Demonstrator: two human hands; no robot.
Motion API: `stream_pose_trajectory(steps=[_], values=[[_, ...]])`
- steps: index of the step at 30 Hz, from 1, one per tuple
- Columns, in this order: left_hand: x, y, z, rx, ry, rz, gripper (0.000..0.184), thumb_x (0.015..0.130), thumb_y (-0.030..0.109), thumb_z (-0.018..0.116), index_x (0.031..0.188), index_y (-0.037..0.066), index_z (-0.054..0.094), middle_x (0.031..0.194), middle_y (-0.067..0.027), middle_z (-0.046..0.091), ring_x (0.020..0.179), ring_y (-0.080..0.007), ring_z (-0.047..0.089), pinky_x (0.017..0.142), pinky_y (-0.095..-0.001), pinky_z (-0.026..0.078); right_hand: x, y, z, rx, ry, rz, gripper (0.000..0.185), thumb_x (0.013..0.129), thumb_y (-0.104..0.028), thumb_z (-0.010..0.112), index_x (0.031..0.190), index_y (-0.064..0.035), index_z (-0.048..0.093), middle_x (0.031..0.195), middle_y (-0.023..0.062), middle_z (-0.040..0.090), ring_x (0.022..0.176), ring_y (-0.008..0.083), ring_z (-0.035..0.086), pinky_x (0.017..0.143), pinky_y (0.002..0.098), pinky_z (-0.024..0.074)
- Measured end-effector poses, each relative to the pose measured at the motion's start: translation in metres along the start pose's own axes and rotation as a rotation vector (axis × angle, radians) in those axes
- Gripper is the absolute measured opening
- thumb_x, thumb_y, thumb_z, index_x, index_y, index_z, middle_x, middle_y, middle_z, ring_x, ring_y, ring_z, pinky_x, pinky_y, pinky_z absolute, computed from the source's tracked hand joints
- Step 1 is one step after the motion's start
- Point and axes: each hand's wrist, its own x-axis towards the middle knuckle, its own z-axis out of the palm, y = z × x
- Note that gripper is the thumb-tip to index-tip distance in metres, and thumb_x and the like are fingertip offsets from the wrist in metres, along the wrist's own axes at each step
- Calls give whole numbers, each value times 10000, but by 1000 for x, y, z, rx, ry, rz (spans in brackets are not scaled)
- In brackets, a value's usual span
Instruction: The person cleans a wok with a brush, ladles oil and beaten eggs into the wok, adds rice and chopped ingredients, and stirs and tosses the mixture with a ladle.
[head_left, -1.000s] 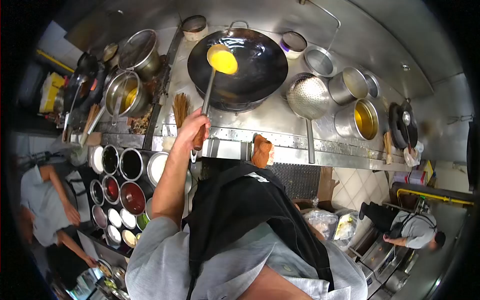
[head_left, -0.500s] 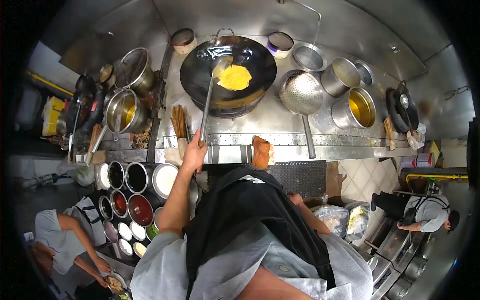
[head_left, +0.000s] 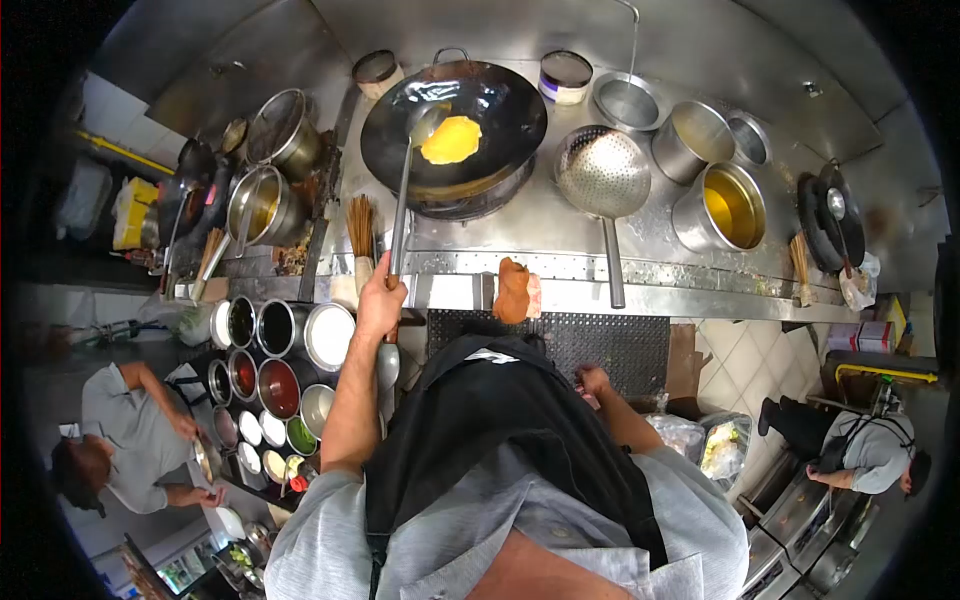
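Observation:
My left hand (head_left: 380,300) is wrapped round the handle of a long ladle (head_left: 400,210). The ladle's bowl rests inside a large black wok (head_left: 490,100), touching the left edge of a round yellow egg-like layer (head_left: 452,140). Below the counter's front edge, to the right of my apron, is my right hand (head_left: 592,382) with its fingers curled; a small pinkish thing shows at them, too small to name. An orange-brown cloth (head_left: 511,291) lies on the counter edge between my hands.
A perforated strainer (head_left: 603,175) lies right of the wok, beside a pot of yellow liquid (head_left: 733,205). Bamboo brushes (head_left: 361,228) stand left. Sauce containers (head_left: 278,388) fill the lower left. One person (head_left: 150,430) works at left, another (head_left: 870,450) at right.
The yellow liquid has gone from the ladle into the wok and now lies as a flat layer. The ladle has moved down into the wok. My right hand has come into view and moved up slightly.

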Motion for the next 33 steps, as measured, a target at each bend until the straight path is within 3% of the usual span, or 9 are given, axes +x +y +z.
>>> stream_pose_trajectory(steps=[2,5,7,10,13,16,22,28,33], values=[[-5,3,2,-18,-7,-33,658,844,76,563,1478,30,393,718,-60,567,583,-159,537,575,-312,479,22,40,11,-145,-11,-80,279,928,-249,545,1121,-72,643,926,101,709,711,218,677,600,345,536],[-13,21,-1,-7,-24,-91,657,843,74,560,1478,31,396,703,-55,557,549,-150,520,553,-309,471,49,90,22,-160,0,-163,245,943,-233,532,1103,-90,651,917,102,700,730,228,667,602,347,528],[-9,11,-3,-20,-23,-53,657,844,73,556,1479,33,397,700,-55,555,531,-143,508,542,-306,467,6,48,8,27,51,-38,239,915,-191,507,923,-51,700,924,175,710,868,351,685,770,434,544],[-4,13,-16,-39,-51,-41,651,846,67,547,1479,31,399,699,-49,545,521,-125,492,529,-300,460,-40,6,-1,338,64,191,271,942,-227,488,923,-47,690,927,189,705,851,361,679,776,435,537],[5,7,-31,63,-50,15,658,832,95,567,1472,55,417,775,-111,631,638,-209,598,641,-334,501,-46,6,14,-45,64,-88,311,948,-289,498,995,-57,699,965,179,714,910,348,682,824,423,526],[4,0,-45,140,-56,-4,676,810,148,603,1465,122,441,913,-214,678,836,-332,664,806,-385,507,-50,-16,34,-212,166,12,373,936,-355,525,1095,-67,702,1046,172,718,1008,339,675,890,404,507],[-1,-8,-69,211,-72,24,642,817,170,611,1443,132,474,853,-188,665,784,-323,659,759,-397,509,-100,-121,24,22,72,47,461,895,-391,565,1188,-53,677,1241,186,651,1161,353,612,955,374,477],[0,-28,-74,211,-34,110,626,824,176,617,1434,133,482,852,-198,668,789,-346,660,744,-404,508,-60,-100,24,-187,238,-155,385,905,-321,553,1121,-32,687,1030,166,723,974,337,682,863,388,514],[-1,-31,-74,220,-19,103,634,817,140,609,1436,96,476,841,-199,646,763,-295,634,749,-371,503,-94,-139,13,72,177,55,348,879,-284,556,1058,-22,700,979,175,721,893,374,689,796,419,533]])
